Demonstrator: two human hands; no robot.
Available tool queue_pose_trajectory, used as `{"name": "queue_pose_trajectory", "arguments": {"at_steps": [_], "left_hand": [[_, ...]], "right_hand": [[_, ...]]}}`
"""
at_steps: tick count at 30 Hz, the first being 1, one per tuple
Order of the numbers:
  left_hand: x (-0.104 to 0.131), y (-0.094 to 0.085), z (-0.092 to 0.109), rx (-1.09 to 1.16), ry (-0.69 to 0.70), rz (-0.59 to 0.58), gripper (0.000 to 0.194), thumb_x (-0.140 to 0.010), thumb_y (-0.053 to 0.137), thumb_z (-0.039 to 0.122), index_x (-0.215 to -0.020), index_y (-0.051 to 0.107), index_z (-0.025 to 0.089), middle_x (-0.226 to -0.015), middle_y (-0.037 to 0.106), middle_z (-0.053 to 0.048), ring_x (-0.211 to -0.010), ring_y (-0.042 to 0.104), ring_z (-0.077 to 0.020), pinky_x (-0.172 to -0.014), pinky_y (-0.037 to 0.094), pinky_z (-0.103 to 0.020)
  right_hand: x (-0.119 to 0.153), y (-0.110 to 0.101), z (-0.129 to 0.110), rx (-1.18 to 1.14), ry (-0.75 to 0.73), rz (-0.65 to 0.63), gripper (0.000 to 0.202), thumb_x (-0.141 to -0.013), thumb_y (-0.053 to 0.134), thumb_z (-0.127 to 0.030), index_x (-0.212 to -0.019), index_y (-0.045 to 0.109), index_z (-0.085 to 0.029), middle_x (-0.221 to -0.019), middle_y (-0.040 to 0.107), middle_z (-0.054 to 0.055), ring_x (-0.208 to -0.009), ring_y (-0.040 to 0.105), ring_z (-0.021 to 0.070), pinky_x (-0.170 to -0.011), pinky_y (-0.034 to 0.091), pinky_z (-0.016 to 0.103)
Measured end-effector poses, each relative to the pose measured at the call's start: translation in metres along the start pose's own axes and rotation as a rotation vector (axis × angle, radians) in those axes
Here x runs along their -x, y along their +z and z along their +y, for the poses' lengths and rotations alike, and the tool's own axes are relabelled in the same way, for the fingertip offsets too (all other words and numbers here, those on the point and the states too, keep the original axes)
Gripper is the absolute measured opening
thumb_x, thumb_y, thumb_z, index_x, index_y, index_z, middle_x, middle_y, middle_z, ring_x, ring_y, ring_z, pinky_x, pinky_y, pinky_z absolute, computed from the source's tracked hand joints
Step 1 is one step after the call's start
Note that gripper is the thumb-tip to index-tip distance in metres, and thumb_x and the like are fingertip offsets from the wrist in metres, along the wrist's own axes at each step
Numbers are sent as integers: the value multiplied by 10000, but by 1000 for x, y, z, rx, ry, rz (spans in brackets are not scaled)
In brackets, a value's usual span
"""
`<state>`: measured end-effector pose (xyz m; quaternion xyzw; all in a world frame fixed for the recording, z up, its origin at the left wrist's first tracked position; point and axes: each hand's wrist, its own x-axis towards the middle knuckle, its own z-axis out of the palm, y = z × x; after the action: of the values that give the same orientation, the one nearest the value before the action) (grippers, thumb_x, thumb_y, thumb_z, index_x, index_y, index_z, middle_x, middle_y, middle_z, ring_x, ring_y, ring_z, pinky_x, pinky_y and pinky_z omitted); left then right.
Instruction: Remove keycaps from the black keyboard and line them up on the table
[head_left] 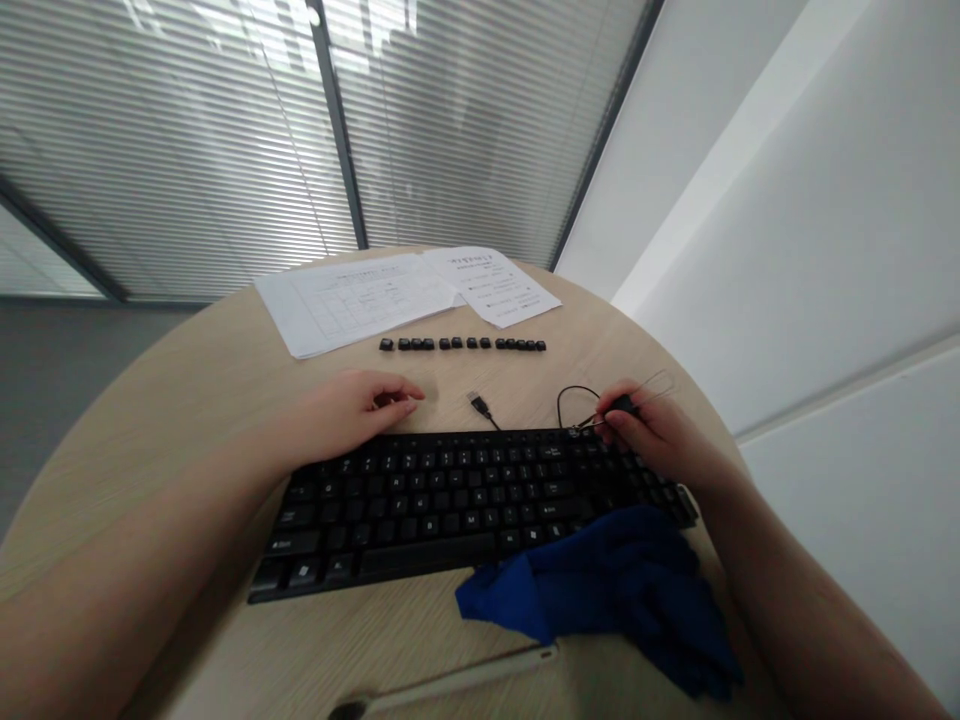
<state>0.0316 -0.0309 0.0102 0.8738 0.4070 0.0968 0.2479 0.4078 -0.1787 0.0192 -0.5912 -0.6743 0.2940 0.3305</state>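
A black keyboard [442, 500] lies across the table with some keys bare of caps. My left hand [367, 405] rests at its upper left edge, palm down; the fingers are loosely bent, with a gap between thumb and forefinger and nothing held. At the upper right of the keyboard, my right hand [645, 430] pinches a keycap puller [621, 404] with a dark handle and thin wire loops. One wire end points down toward the top row of keys; whether it touches a cap I cannot tell. Beyond the keyboard stands a row of several black keycaps [457, 343].
A blue cloth [600, 580] covers the keyboard's lower right corner. In front lies a brush [457, 683] with a pale handle. The USB plug [480, 404] and its cable lie behind the keyboard. Printed papers [360, 300] spread at the back of the round table [187, 375].
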Motion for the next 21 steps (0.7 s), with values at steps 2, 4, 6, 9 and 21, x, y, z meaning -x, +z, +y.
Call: {"name": "queue_pose_trajectory", "arguments": {"at_steps": [2, 4, 6, 9, 21], "left_hand": [[0, 1, -1, 4, 14, 4, 431, -909, 499, 498, -1159, 743, 245, -996, 782, -36, -851, 689, -217, -807, 494, -324], [-1, 1, -2, 14, 18, 9, 428, -905, 505, 499, -1153, 745, 246, -1000, 783, -35, -861, 691, -220, -809, 495, -325], [-1, 2, -1, 23, 12, 9, 426, -899, 510, 501, -1154, 746, 254, -1004, 785, -32, -868, 692, -222, -808, 496, -323], [-1, 1, 1, 19, -3, 3, 428, -893, 512, 508, -1155, 748, 264, -1029, 785, -29, -885, 692, -225, -814, 496, -322], [-1, 0, 2, 19, 11, 12, 437, -885, 513, 501, -1150, 755, 252, -1044, 782, -44, -892, 694, -238, -837, 501, -338]], "right_hand": [[2, 0, -2, -85, -28, 16, 288, -979, 544, -509, -1031, 599, -232, -755, 658, 19, -615, 586, 156, -559, 462, 282], [3, 0, -4, -175, -61, 20, 315, -967, 560, -543, -1032, 596, -237, -790, 670, 28, -614, 584, 153, -556, 472, 287], [5, -1, -5, -228, -74, 18, 299, -942, 615, -530, -1027, 599, -243, -807, 676, 29, -622, 589, 153, -557, 484, 290], [7, -1, -5, -219, -66, 22, 244, -910, 694, -452, -1016, 615, -246, -815, 680, 22, -636, 595, 148, -559, 488, 282], [10, 5, -17, -279, -75, -12, 198, -917, 655, -400, -901, 706, -209, -716, 700, 41, -560, 622, 148, -485, 502, 274]]}}
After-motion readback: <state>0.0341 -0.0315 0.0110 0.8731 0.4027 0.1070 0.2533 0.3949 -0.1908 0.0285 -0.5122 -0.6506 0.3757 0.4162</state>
